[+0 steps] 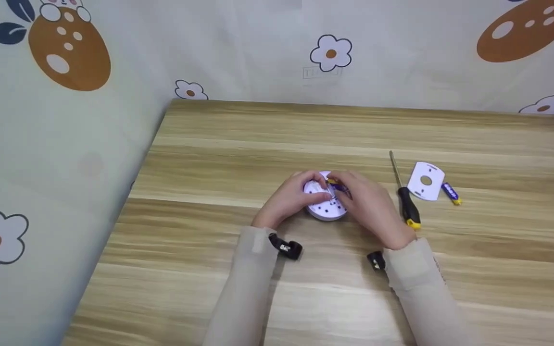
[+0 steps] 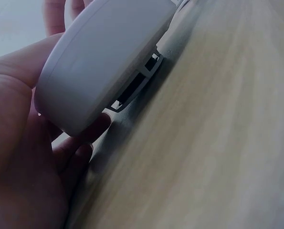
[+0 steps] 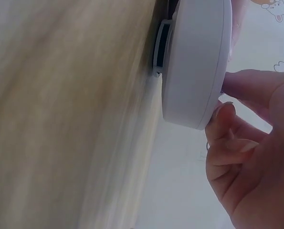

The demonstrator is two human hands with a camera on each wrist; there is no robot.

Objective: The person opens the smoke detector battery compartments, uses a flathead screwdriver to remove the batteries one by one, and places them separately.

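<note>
A round white smoke detector (image 1: 326, 210) lies face down on the wooden table between both hands, its back with small dark holes turned up. The left wrist view shows its smooth side wall (image 2: 99, 62) and the slotted ring (image 2: 134, 86) beneath. My left hand (image 1: 286, 198) holds the detector at its left, with the thumb over its back and fingers reaching round the rim. My right hand (image 1: 371, 204) pinches a blue and yellow battery (image 1: 337, 186) at the detector's back. Fingers hide much of the battery and its slot. In the right wrist view, curled fingers (image 3: 225, 152) sit beside the rim.
Right of the hands lies a screwdriver (image 1: 408, 206) with a black and yellow handle. Beyond it are a white mounting plate (image 1: 434, 179) with a central hole and another blue and yellow battery (image 1: 451, 193). A patterned covering (image 1: 258, 53) rises behind the table.
</note>
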